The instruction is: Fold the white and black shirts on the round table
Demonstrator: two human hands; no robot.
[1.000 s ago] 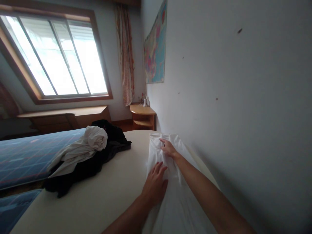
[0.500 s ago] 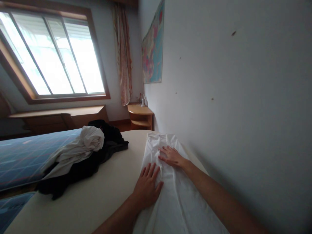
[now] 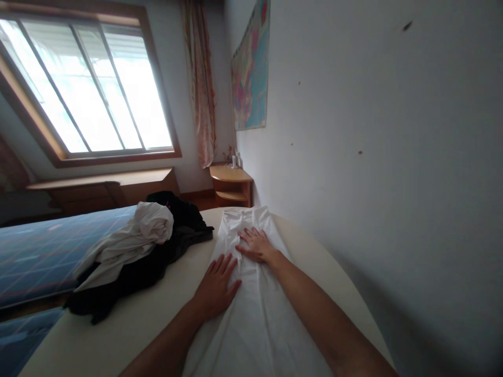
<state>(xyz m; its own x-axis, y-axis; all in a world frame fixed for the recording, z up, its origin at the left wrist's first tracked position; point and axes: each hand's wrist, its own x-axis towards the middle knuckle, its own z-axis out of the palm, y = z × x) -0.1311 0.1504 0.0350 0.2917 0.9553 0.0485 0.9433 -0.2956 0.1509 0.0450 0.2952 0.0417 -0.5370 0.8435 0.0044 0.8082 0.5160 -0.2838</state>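
Head view: a pale wall (image 3: 353,99) fills the right side, beside a rounded cream tabletop (image 3: 322,256) whose near edge is cut off. The window (image 3: 106,89) is too bright to see through. Blue checked bedding (image 3: 51,246) runs out at the left. On the tabletop between the forearms lies a white cloth (image 3: 251,303), creased lengthwise, its near end cropped. Left of it sits a heap of black clothing (image 3: 141,272), partly hidden under a grey-white garment (image 3: 155,222). A corner stand (image 3: 230,172) carries small items, too blurred to name. The wall map (image 3: 253,78) has lettering too small to read. Left hand (image 3: 216,287) and right hand (image 3: 255,245) rest on the cloth, fingers spread apart.
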